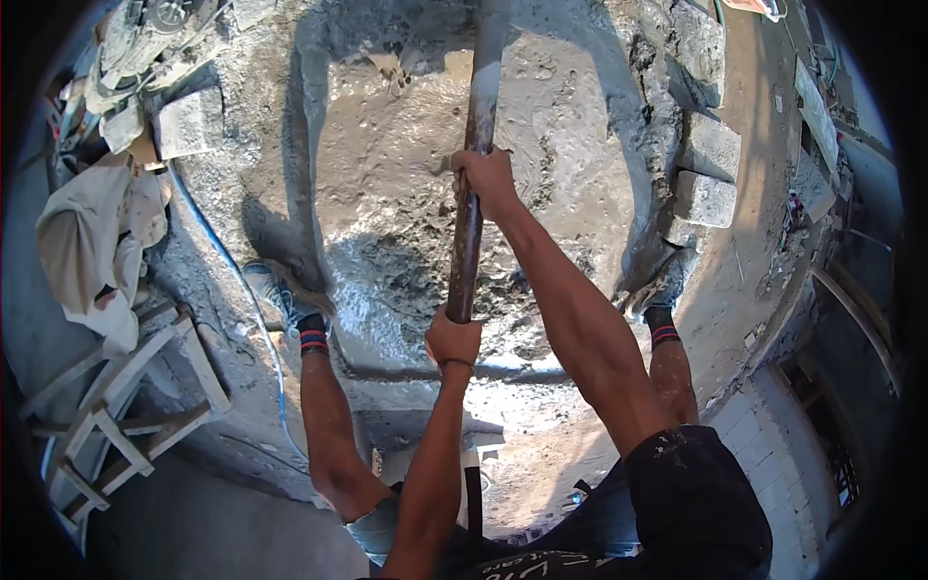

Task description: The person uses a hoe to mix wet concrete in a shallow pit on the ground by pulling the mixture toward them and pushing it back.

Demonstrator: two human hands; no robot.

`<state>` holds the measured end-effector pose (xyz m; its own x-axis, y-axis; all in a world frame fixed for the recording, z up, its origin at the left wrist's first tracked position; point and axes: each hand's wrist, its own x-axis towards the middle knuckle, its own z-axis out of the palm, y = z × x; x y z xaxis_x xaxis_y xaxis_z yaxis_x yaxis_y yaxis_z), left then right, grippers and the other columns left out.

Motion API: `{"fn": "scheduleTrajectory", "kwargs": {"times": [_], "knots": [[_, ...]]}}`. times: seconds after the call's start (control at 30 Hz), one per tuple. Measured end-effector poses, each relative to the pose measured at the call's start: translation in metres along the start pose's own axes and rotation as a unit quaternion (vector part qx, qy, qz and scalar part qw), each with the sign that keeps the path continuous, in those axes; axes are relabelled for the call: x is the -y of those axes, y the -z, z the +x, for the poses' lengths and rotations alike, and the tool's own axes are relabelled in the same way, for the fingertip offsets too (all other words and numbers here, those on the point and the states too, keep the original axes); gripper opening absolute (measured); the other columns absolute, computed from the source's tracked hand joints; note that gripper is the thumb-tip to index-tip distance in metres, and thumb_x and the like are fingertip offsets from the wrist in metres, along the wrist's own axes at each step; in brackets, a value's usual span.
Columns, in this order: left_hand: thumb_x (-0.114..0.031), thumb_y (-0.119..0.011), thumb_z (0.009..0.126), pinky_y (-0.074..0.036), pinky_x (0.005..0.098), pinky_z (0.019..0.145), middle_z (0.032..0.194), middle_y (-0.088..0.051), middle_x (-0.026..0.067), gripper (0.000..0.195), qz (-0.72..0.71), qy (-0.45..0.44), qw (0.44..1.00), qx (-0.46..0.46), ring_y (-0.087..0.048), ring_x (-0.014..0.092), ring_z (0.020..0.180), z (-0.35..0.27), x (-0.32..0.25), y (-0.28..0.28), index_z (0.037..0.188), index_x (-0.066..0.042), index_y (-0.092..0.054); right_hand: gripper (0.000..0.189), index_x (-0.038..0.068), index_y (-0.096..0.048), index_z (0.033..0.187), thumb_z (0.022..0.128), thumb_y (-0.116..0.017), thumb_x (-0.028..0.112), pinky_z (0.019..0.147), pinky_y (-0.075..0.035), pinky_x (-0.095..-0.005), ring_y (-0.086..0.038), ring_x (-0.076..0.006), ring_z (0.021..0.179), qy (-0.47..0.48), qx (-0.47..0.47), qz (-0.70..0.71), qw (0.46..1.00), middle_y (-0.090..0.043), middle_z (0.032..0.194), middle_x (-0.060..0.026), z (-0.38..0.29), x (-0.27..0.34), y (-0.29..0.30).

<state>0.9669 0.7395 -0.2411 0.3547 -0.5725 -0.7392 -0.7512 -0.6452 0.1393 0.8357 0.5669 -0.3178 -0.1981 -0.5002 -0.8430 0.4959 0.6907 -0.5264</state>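
A long, dark metal pipe [482, 94], its far part pale with a grey coating, runs away from me over a rectangular basin of wet grey mortar [391, 174]. Around its near end my left hand [454, 339] is closed, with a thin band at the wrist. Farther up the pipe, my right hand [489, 181] grips it with the arm stretched out. The pipe's far end is out of the frame. Below the hands the mortar looks lumpy and dark, while farther off it is smoother and wetter.
My shoes [272, 290] stand astride the basin, beside its raised rim [286, 167]. A blue hose [210, 225] curves along the left. Farther left are a wooden frame [119, 409] and draped cloth [87, 232]. Concrete blocks [710, 141] line the right side.
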Motion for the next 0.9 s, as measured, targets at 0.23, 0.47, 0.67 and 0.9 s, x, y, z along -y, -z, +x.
{"fn": "scheduleTrajectory", "kwargs": {"times": [0.23, 0.47, 0.67, 0.9], "knots": [[-0.017, -0.063, 0.066, -0.05, 0.0472, 0.073, 0.086, -0.067, 0.0194, 0.033, 0.086, 0.053, 0.994, -0.03, -0.064, 0.04, 0.083, -0.026, -0.014, 0.021, 0.097, -0.008, -0.059, 0.01, 0.005, -0.049, 0.067, 0.071, -0.057, 0.008, 0.046, -0.047, -0.0337, -0.051, -0.0164, 0.045, -0.164, 0.175, 0.16, 0.958, -0.05, 0.058, -0.0057, 0.033, -0.033, -0.008], [-0.02, -0.075, 0.057, -0.052, 0.0408, 0.065, 0.074, -0.066, 0.0173, 0.035, -0.03, 0.218, 0.969, 0.114, -0.066, 0.03, 0.068, -0.165, 0.09, -0.036, 0.082, 0.0, -0.06, 0.015, 0.001, -0.053, 0.061, 0.069, -0.064, 0.007, 0.04, -0.043, -0.0335, -0.053, -0.0182, 0.044, -0.239, 0.14, -0.092, 0.956, -0.052, 0.056, -0.0079, -0.097, -0.196, 0.041], [-0.004, -0.071, 0.061, -0.046, 0.0326, 0.041, 0.054, -0.057, 0.0079, 0.023, -0.237, 0.325, 0.862, 0.309, -0.057, 0.018, 0.044, -0.284, 0.091, -0.054, 0.071, -0.002, -0.05, 0.019, -0.006, -0.056, 0.069, 0.067, -0.065, 0.01, 0.043, -0.046, -0.0325, -0.058, -0.0195, 0.045, -0.21, -0.031, -0.353, 0.911, -0.058, 0.054, -0.0118, -0.182, -0.219, 0.151], [-0.023, -0.073, 0.058, -0.05, 0.0407, 0.073, 0.079, -0.066, 0.0189, 0.04, -0.059, 0.017, 0.934, 0.352, -0.064, 0.036, 0.078, -0.207, 0.051, -0.084, 0.09, -0.002, -0.062, 0.011, -0.001, -0.053, 0.068, 0.066, -0.063, 0.004, 0.039, -0.04, -0.0307, -0.05, -0.0162, 0.041, -0.113, -0.166, -0.143, 0.969, -0.052, 0.054, -0.0078, -0.127, -0.082, 0.218]]}}
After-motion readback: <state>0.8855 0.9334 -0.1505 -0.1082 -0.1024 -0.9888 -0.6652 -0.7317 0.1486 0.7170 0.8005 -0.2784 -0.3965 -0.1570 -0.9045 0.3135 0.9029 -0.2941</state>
